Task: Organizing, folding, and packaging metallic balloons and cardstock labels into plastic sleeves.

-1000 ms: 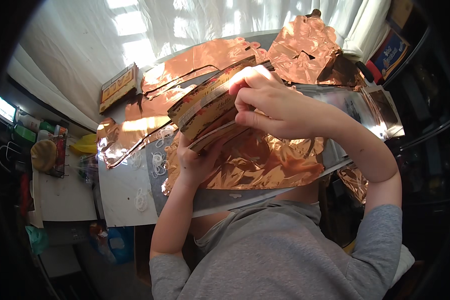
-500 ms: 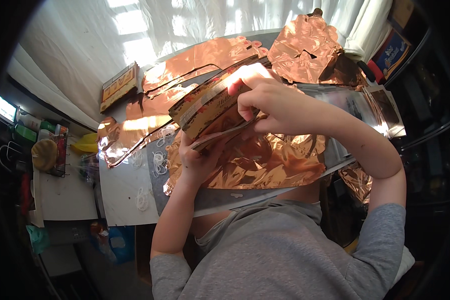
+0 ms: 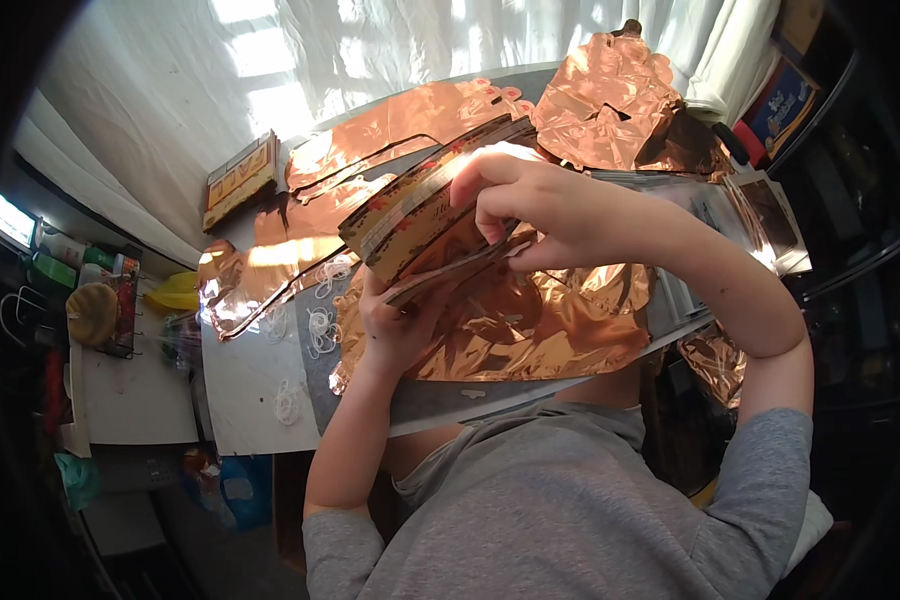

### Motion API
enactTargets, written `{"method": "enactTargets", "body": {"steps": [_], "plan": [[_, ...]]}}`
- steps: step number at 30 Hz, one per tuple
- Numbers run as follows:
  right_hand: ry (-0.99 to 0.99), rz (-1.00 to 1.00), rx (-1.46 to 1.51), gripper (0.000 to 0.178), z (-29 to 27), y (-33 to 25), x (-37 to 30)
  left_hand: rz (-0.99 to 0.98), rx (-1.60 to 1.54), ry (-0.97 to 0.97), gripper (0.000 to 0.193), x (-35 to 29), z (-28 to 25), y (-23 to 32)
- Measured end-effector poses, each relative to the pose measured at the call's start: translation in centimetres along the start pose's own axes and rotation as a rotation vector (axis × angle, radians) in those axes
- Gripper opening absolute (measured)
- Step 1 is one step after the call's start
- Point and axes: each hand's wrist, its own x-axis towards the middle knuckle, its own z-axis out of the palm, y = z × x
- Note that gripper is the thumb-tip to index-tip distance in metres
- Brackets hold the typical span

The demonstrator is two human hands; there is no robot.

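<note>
A bundle of tan printed cards [image 3: 395,235] with dark, flowery borders is tilted up above the table. My left hand [image 3: 395,325] grips its lower left end from beneath, thumb along the side. At the bundle's right side, my right hand [image 3: 545,205] is closed, with curled fingers pinching the edge of the near card layer. That layer stands slightly apart from the rest, leaving a gap between. Beneath both hands spreads a flat, shiny copper foil balloon [image 3: 570,340]. My right fingertips are partly hidden behind the cards and knuckles.
More copper foil sheets [image 3: 610,95] cover the table's far side. White string coils [image 3: 322,332] lie on the grey-white table [image 3: 245,390]. Another card stack [image 3: 240,182] stands at the far left; clear plastic sleeves [image 3: 705,210] lie on the right. A white curtain [image 3: 160,110] hangs behind.
The bundle has tilted slightly, and my right fingers have shifted a little along its edge. My left hand keeps its grip.
</note>
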Motion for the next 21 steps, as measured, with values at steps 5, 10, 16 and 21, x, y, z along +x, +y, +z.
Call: {"method": "enactTargets", "body": {"steps": [5,10,16,21], "plan": [[0.034,0.004,0.051,0.026,-0.1,0.0,-0.3,0.011,0.01,0.002,0.032,0.2,-0.1,0.1],[0.173,-0.279,-0.227,0.031,0.1,0.6,-0.7,0.014,0.008,-0.02,0.03,0.0,-0.3,-0.5],[0.201,-0.17,-0.061,0.029,0.6,0.6,-0.7,0.038,0.013,-0.02,0.029,0.2,-0.2,-0.3],[0.124,0.023,-0.115,0.031,0.2,-0.4,-0.6,-0.009,-0.032,0.0,0.029,-0.3,0.0,-0.5]]}}
